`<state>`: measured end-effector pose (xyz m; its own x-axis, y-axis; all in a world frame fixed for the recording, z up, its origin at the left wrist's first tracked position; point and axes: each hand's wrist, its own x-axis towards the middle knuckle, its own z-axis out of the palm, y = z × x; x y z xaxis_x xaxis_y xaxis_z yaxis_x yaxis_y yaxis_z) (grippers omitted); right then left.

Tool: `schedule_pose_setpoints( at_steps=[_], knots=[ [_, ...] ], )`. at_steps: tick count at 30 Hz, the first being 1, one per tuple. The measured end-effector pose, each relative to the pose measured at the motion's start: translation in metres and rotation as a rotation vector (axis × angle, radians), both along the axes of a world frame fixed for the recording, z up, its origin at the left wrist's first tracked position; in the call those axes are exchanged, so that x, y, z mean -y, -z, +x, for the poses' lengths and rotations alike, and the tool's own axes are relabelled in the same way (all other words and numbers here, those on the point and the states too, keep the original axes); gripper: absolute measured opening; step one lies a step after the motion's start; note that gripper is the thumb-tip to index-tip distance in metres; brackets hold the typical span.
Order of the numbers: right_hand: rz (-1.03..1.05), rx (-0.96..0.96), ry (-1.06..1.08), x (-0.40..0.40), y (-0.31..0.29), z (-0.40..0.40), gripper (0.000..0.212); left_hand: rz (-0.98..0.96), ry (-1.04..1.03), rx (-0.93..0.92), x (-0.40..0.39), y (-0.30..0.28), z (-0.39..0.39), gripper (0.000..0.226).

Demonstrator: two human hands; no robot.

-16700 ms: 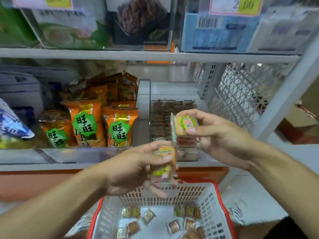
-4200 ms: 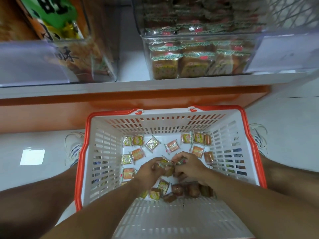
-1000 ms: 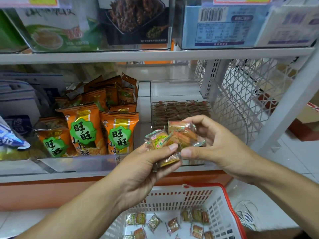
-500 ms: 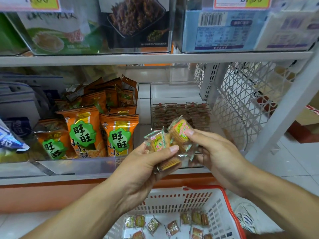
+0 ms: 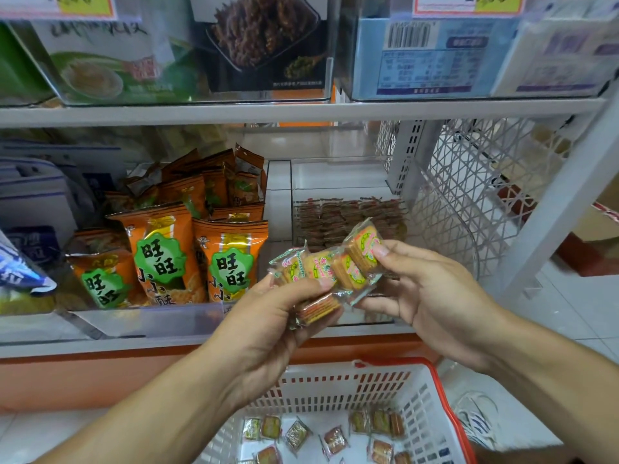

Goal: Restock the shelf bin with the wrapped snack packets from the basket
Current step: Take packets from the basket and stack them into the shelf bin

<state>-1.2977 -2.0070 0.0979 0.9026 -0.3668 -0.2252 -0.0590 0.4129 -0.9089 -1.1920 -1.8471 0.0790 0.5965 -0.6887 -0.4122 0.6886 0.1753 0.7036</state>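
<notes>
Since half a second ago the right hand (image 5: 432, 296) has peeled one wrapped biscuit packet (image 5: 363, 244) up off the bunch of packets (image 5: 318, 272) that the left hand (image 5: 268, 323) grips, so a single packet is probably about to go into the clear shelf bin (image 5: 348, 219) just behind. Right thumb and fingers (image 5: 380, 251) pinch that packet; left fingers curl tight round the bunch. More packets lie in the basket (image 5: 445, 396) below.

A shop: white metal shelves (image 5: 301, 112) carry clear bins of packaged goods, with yellow price tags (image 5: 469, 3) along the upper edge of the frame, orange snack bags (image 5: 160, 256) at centre left, and a red-rimmed shopping basket (image 5: 449, 413) at lower right.
</notes>
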Motion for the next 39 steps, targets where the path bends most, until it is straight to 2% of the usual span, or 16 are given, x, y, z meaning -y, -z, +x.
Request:
schedule_pose_setpoints(
  at_steps=[7,10,13,17,19,22,26,29,33,36,39],
  knots=[
    [0.06,-0.022,-0.047,0.003,-0.001,0.0,0.028,0.002,-0.052,0.033,0.0,0.003,0.0,0.061],
    [0.016,-0.027,-0.108,0.001,0.0,-0.001,0.031,0.01,-0.066,0.043,0.001,0.003,0.0,0.06],
    [-0.05,-0.04,-0.058,0.006,-0.004,-0.003,0.047,0.021,-0.055,0.054,0.001,0.003,0.001,0.057],
    [-0.046,-0.078,-0.202,0.02,-0.015,-0.006,0.047,0.085,0.028,0.189,-0.001,0.002,0.0,0.05],
    [-0.016,-0.097,-0.24,0.025,-0.015,-0.007,0.046,0.15,0.077,0.282,-0.003,0.003,-0.002,0.039],
    [0.002,-0.111,-0.306,0.027,-0.012,-0.008,0.046,0.196,0.102,0.304,-0.004,0.005,-0.004,0.032],
    [-0.033,-0.097,-0.337,0.033,-0.01,-0.008,0.057,0.163,0.136,0.301,-0.003,0.002,-0.003,0.04],
    [-0.032,-0.104,-0.406,0.038,-0.009,-0.009,0.066,0.094,0.15,0.225,-0.003,0.0,0.001,0.044],
    [-0.004,-0.063,-0.47,0.04,-0.009,-0.009,0.062,0.011,0.18,0.203,-0.003,0.0,0.004,0.045],
    [-0.068,-0.073,-0.419,0.041,-0.008,-0.009,0.062,0.05,0.182,0.259,-0.001,0.0,0.003,0.05],
    [0.0,-0.031,-0.355,0.041,-0.013,-0.008,0.058,0.086,0.112,0.273,0.004,0.003,0.001,0.057]
  ],
)
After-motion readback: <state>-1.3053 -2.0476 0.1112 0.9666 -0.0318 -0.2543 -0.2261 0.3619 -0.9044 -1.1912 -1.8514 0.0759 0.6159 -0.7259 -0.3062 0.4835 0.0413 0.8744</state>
